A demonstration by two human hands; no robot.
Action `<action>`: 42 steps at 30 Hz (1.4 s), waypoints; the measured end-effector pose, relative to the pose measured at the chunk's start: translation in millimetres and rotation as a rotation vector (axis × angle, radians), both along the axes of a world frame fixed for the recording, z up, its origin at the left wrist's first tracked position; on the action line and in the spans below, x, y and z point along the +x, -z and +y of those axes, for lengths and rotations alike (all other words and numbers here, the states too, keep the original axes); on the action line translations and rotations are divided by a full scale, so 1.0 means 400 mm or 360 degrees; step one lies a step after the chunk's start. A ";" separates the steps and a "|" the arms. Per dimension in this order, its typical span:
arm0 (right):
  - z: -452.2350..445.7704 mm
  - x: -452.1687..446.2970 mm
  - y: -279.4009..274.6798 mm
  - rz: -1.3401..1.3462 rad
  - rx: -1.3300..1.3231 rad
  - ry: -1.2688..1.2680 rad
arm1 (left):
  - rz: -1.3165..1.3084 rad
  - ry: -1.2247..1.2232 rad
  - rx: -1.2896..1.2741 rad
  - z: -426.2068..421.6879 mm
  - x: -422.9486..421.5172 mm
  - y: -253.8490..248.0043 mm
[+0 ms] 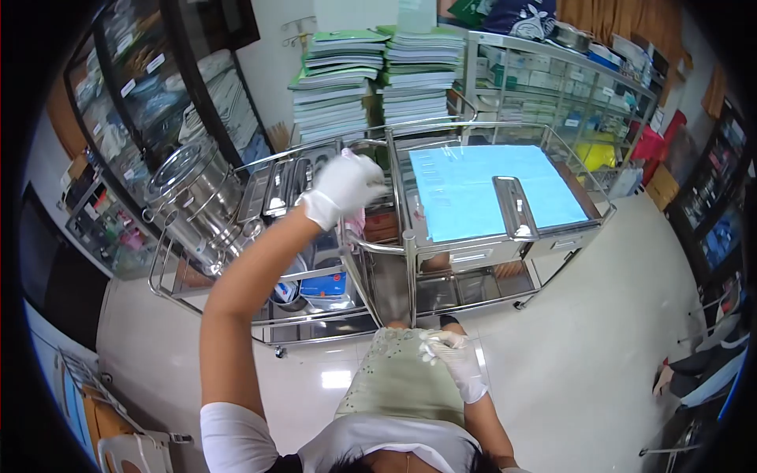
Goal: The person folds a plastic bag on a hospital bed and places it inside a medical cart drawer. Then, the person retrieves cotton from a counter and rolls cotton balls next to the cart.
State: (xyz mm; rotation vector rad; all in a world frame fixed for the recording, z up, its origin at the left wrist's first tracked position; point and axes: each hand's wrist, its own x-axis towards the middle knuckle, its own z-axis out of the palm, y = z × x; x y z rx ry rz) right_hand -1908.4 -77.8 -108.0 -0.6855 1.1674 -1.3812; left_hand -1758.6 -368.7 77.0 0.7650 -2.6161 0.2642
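My left hand (347, 188), in a white glove, is raised over the inner end of the left steel trolley. Motion smears its fingers, so I cannot tell whether they hold anything. Pink cloth (355, 222) shows just below that hand, by the trolley rail. My right hand (456, 364), gloved too, is low in front of my light green skirt (402, 378). Its fingers are bent around something white and lumpy that I cannot make out. A lidded steel instrument tray (514, 206) lies on a light blue sheet (465, 181) on the right trolley.
Several metal trays (285, 185) and large steel drums (189, 177) stand on the left trolley, with a blue box (323, 285) on its lower shelf. Stacks of paper (339, 87) rise behind. Glass cabinets (560, 87) line the back. A chair (134, 449) stands at lower left.
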 end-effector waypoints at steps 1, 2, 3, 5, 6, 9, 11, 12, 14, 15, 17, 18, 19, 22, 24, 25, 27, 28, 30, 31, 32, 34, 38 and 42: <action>-0.001 -0.001 0.003 -0.0029 0.0010 -0.0022 | -0.0087 0.0075 -0.0045 -0.004 -0.051 0.040; 0.002 -0.007 0.007 -0.0058 0.0024 -0.0047 | -0.0173 0.0148 -0.0086 -0.012 -0.097 0.077; 0.007 -0.018 0.012 -0.0068 0.0023 -0.0038 | -0.0183 0.0158 -0.0087 -0.023 -0.137 0.103; 0.022 -0.040 0.024 -0.0127 0.0025 0.0017 | -0.0314 0.0146 -0.0086 -0.050 -0.213 0.148; 0.029 -0.050 0.032 -0.0163 0.0026 0.0042 | -0.0386 0.0138 -0.0087 -0.064 -0.243 0.166; 0.045 -0.078 0.080 -0.0196 -0.0009 0.0070 | -0.0558 0.0069 -0.0071 -0.100 -0.291 0.220; 0.040 -0.107 0.121 -0.0115 -0.0091 0.0086 | -0.0683 -0.0049 -0.0053 -0.120 -0.318 0.235; 0.037 -0.122 0.137 -0.0070 -0.0134 0.0096 | -0.0741 -0.0109 -0.0048 -0.131 -0.331 0.240; 0.030 -0.149 0.149 -0.0106 -0.0167 0.0113 | -0.0747 -0.0089 -0.0109 -0.134 -0.346 0.238; 0.028 -0.159 0.154 -0.0126 -0.0187 0.0122 | -0.0737 -0.0072 -0.0153 -0.133 -0.347 0.241; 0.031 -0.174 0.164 -0.0162 -0.0213 0.0133 | -0.0714 -0.0041 -0.0228 -0.129 -0.348 0.253; 0.033 -0.182 0.166 -0.0172 -0.0211 0.0129 | -0.0725 -0.0045 -0.0225 -0.129 -0.352 0.257; 0.033 -0.190 0.164 -0.0218 -0.0191 0.0136 | -0.0767 -0.0068 -0.0249 -0.131 -0.356 0.258; 0.037 -0.207 0.159 -0.0354 -0.0129 0.0157 | -0.0894 -0.0136 -0.0321 -0.135 -0.362 0.265; 0.044 -0.215 0.150 -0.0367 -0.0126 0.0174 | -0.0882 -0.0131 -0.0295 -0.129 -0.362 0.261; 0.047 -0.218 0.144 -0.0373 -0.0125 0.0191 | -0.0861 -0.0125 -0.0271 -0.126 -0.360 0.255; 0.052 -0.223 0.136 -0.0379 -0.0127 0.0230 | -0.0815 -0.0111 -0.0226 -0.124 -0.355 0.239; 0.052 -0.224 0.139 -0.0382 -0.0135 0.0238 | -0.0817 -0.0104 -0.0235 -0.128 -0.351 0.231; 0.058 -0.224 0.156 -0.0378 -0.0155 0.0249 | -0.0676 -0.0023 -0.0220 -0.137 -0.333 0.215; 0.062 -0.223 0.164 -0.0373 -0.0162 0.0251 | -0.0604 0.0014 -0.0209 -0.140 -0.324 0.210; 0.066 -0.223 0.166 -0.0366 -0.0168 0.0252 | -0.0530 0.0051 -0.0196 -0.141 -0.319 0.210; 0.073 -0.228 0.152 -0.0323 -0.0133 0.0235 | -0.0250 -0.0032 0.0210 -0.107 -0.318 0.179; 0.069 -0.224 0.114 -0.0212 -0.0033 0.0173 | 0.0608 -0.0265 0.1403 0.021 -0.295 0.066; 0.038 -0.209 0.058 -0.0371 -0.0128 0.0261 | 0.0761 0.0047 0.1847 0.177 -0.238 0.016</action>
